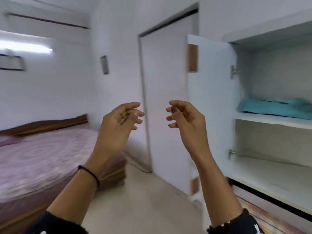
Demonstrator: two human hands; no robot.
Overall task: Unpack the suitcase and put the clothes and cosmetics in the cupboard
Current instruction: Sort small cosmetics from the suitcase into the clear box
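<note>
Logging: I hold left grip [118,125] and right grip [185,122] released, empty, fingers loosely curled, raised left of the cupboard [273,68]. Folded teal clothes [276,107] lie on a shelf inside the cupboard, door [211,98] open.

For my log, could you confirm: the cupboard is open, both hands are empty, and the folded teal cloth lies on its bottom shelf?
Not quite: the head view shows the teal cloth on the upper shelf, not the bottom one. The rest is right.
</note>
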